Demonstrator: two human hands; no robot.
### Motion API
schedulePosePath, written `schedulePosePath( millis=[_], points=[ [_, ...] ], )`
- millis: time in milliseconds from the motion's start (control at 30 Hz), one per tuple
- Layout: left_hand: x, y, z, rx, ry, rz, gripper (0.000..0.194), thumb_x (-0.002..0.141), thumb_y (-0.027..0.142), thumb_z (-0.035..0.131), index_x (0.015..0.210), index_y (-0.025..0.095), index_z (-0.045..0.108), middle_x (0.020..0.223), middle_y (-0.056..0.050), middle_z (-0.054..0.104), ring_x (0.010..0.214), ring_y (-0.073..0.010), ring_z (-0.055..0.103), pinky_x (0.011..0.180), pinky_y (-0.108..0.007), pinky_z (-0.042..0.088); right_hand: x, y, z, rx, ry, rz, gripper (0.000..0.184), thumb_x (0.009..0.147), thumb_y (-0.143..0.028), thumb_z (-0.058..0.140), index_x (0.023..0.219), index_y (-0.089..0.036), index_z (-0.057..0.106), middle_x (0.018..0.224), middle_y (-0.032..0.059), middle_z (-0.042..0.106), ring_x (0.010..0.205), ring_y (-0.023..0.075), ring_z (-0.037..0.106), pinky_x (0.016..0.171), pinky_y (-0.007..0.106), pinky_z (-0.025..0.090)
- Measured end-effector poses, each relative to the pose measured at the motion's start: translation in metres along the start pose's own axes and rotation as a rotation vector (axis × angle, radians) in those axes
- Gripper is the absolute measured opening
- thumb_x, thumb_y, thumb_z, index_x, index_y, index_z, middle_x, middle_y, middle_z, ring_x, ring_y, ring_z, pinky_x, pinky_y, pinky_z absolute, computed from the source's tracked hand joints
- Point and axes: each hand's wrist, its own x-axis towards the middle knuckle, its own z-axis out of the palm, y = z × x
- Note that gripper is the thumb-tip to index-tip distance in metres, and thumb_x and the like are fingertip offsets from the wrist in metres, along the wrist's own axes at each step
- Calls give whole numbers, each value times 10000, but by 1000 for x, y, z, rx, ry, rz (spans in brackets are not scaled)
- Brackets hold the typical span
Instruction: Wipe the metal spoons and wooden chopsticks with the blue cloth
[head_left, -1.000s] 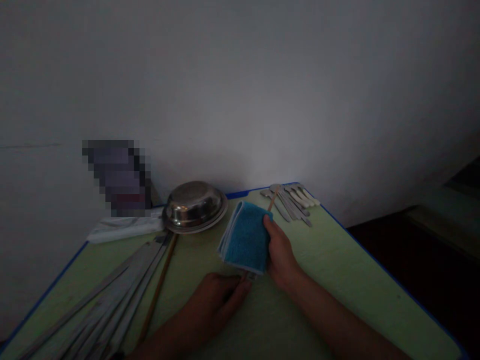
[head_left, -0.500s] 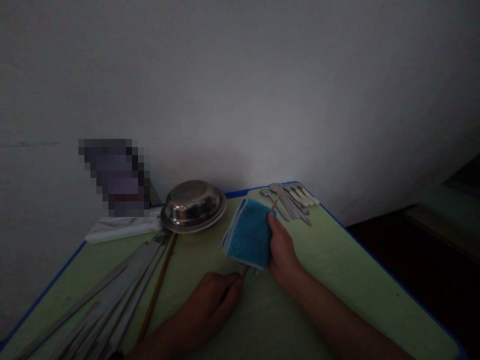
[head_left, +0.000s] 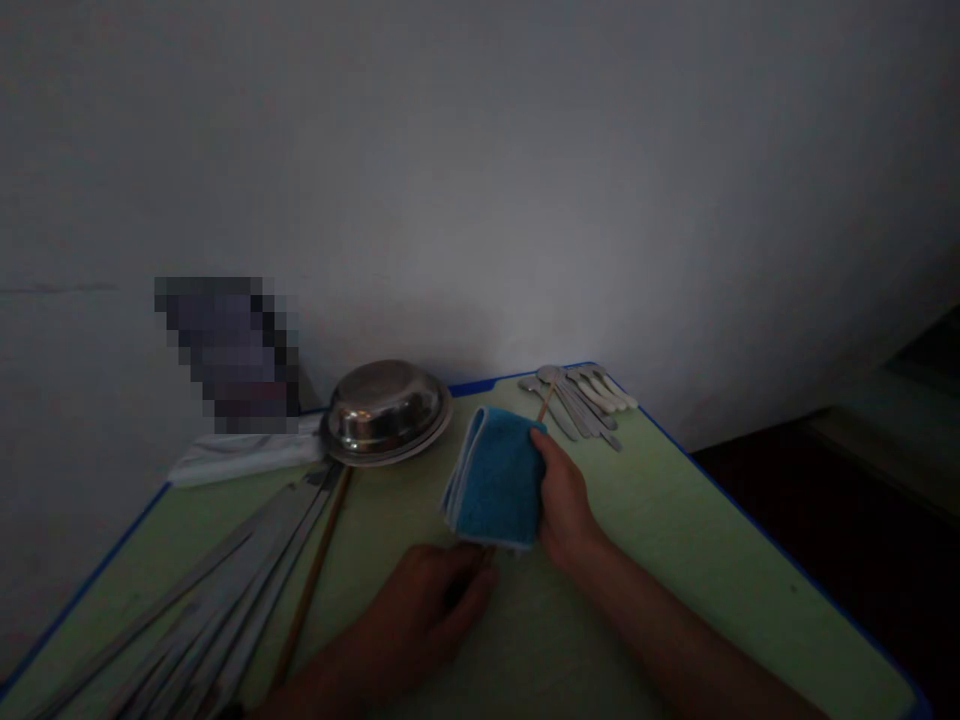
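Note:
A folded blue cloth (head_left: 499,480) with pale edges is gripped in my right hand (head_left: 566,500), the thumb on its upper right corner. Wrapped in or lying behind it is a thin wooden chopstick (head_left: 547,400), whose tip pokes out above, towards the spoons. My left hand (head_left: 442,600) is closed on the chopstick's lower end, just under the cloth. The middle of the chopstick is hidden by the cloth. Both hands are above the green tabletop (head_left: 637,540).
Several spoons (head_left: 581,400) lie at the far right corner. An upturned shiny metal bowl (head_left: 386,405) stands at the back on a dish. Long flat grey strips (head_left: 232,590) and a long wooden stick (head_left: 315,580) lie left. A white folded item (head_left: 247,450) is by the wall.
The cloth and my right hand have slid slightly down along the chopstick, towards my left hand. My left hand has shifted a little to the right, its fingers looser.

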Motion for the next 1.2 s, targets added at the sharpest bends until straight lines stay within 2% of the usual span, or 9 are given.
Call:
schedulePosePath(
  millis=[167,267,400,567,667,833,967,1100,1200],
  points=[
    [1,2,0,7,-10,-5,321,907,299,323,636,179,445,563,50,425,512,-96,478,512,-208,319,-2,-2,3,67,-17,5,323,710,-480,584,875,-216,667,920,-3,696,944,168,604,852,278,434],
    [1,1,1,13,-7,2,324,908,307,327,641,177,457,558,52,423,506,-92,466,512,-204,319,-3,-5,5,112,-10,63,348,707,-528,565,788,-205,662,781,4,698,866,178,625,796,286,454],
    [1,0,0,3,-16,24,328,901,294,319,632,174,464,554,47,427,493,-90,452,497,-197,322,-2,-8,5,137,29,111,276,705,-480,570,691,-210,624,642,-15,662,749,183,627,726,294,462],
    [-1,2,-2,30,-22,81,369,905,276,310,595,169,479,550,36,455,501,-92,471,521,-193,349,0,-4,1,-27,25,-65,267,711,-469,563,700,-210,629,724,-6,670,817,191,597,790,297,433],
    [-1,3,-3,21,-34,77,396,917,293,310,587,169,492,523,40,457,481,-89,470,508,-188,349,0,-2,-1,-80,5,-118,297,719,-494,547,727,-210,635,734,2,668,830,202,589,787,306,429],
    [0,3,-3,43,-27,47,403,914,290,324,580,165,513,513,36,473,474,-88,474,504,-185,352,-1,-3,-2,-78,-26,-119,293,712,-478,561,789,-208,644,732,3,665,833,205,588,761,302,431],
    [1,2,0,17,-64,31,409,917,291,321,572,160,497,489,49,434,451,-75,458,488,-179,331,-4,-5,0,-56,-46,-81,288,704,-452,578,846,-209,638,831,-4,674,883,202,583,777,299,427],
    [1,3,1,33,-30,19,401,915,304,340,574,159,493,485,57,412,450,-73,449,489,-186,314,-5,-8,1,-56,-45,-67,303,695,-443,594,884,-209,635,916,1,667,934,203,573,800,294,416],
    [1,3,0,30,-25,15,401,912,308,345,569,160,491,483,58,406,449,-74,435,488,-185,311,-4,-7,0,-83,-73,-71,314,707,-457,583,903,-216,632,883,1,669,878,192,581,771,290,418]
  ],
)
